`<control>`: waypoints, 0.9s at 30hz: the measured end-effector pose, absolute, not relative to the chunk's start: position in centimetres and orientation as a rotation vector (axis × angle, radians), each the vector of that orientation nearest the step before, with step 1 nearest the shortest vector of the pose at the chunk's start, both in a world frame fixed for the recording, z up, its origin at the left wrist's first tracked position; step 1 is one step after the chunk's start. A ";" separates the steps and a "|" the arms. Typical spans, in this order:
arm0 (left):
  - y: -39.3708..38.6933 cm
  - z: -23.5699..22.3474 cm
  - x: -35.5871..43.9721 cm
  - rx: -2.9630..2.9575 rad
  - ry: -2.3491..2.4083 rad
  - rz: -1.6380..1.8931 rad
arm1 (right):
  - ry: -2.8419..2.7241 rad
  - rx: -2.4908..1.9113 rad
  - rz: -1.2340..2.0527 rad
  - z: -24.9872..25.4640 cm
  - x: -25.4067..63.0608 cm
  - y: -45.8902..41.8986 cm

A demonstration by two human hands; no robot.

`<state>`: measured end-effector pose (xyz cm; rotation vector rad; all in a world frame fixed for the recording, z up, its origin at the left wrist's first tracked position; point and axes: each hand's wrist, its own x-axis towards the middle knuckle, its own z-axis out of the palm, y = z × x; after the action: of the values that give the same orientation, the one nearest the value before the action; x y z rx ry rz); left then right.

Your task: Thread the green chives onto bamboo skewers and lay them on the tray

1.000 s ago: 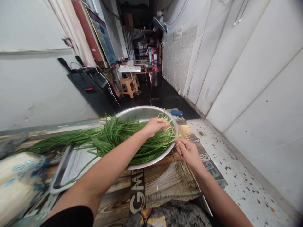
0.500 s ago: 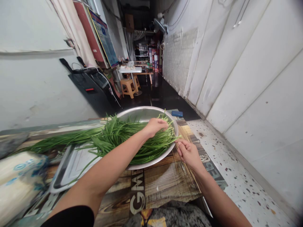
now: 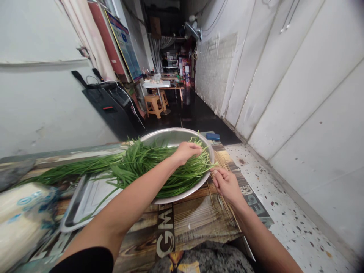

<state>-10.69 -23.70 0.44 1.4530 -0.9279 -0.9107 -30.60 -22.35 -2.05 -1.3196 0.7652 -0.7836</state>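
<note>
Almost nothing has just changed; the work seems paused. The right hand keeps its grip pressed together beside green stalks; for the left hand, I cannot tell.

Long green stalks, thin, heaped lengthwise in shiny round metal bowl. Pale ends bunched at right rim (a few poke past it), leafy ends flopping over left side. Left hand on top, near pale ends. Right hand pinched at stem tips by rim, hold unclear. Thin tan sticks spread on tabletop, right of bowl.
</note>
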 end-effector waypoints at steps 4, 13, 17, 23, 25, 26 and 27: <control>-23.7 0.4 -10.8 1.458 -0.923 -0.913 | 0.761 -1.307 -0.777 -1.9 -30.6 -22.3; -23.8 0.2 -10.7 1.448 -0.920 -0.918 | 0.752 -1.312 -0.783 -2.0 -30.6 -22.3; -23.8 0.3 -10.7 1.450 -0.916 -0.918 | 0.752 -1.301 -0.788 -2.2 -30.5 -22.3; -23.7 0.5 -10.9 1.441 -0.914 -0.907 | 0.748 -1.310 -0.803 -2.3 -30.5 -22.4; -23.6 0.6 -10.9 1.438 -0.931 -0.892 | 0.750 -1.307 -0.806 -2.3 -30.5 -22.4; -23.6 0.6 -10.9 1.439 -0.941 -0.882 | 0.753 -1.305 -0.804 -2.3 -30.5 -22.4; -23.6 0.6 -10.8 1.444 -0.952 -0.872 | 0.758 -1.304 -0.803 -2.3 -30.5 -22.4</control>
<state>-10.85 -23.60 0.56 1.4441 -0.9516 -0.8724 -30.50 -22.37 -2.27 -1.3037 0.7575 -0.8032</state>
